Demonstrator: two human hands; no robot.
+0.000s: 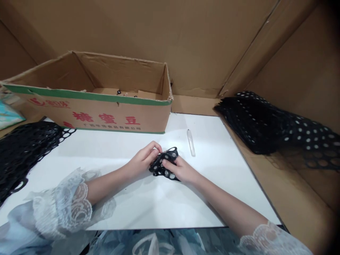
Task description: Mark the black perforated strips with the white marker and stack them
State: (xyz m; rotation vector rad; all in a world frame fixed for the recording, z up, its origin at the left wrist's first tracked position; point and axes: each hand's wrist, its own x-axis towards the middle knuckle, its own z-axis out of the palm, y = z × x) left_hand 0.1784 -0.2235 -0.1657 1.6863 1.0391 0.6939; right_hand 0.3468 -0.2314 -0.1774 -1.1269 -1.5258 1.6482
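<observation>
"What stood in the way past the gripped cloth (170,156)?"
"The box (117,113), beyond and left, and a slim white stick (191,144), beyond and right."
"And where was room?"
"Over bare table (151,210), nearer than the grip."
</observation>
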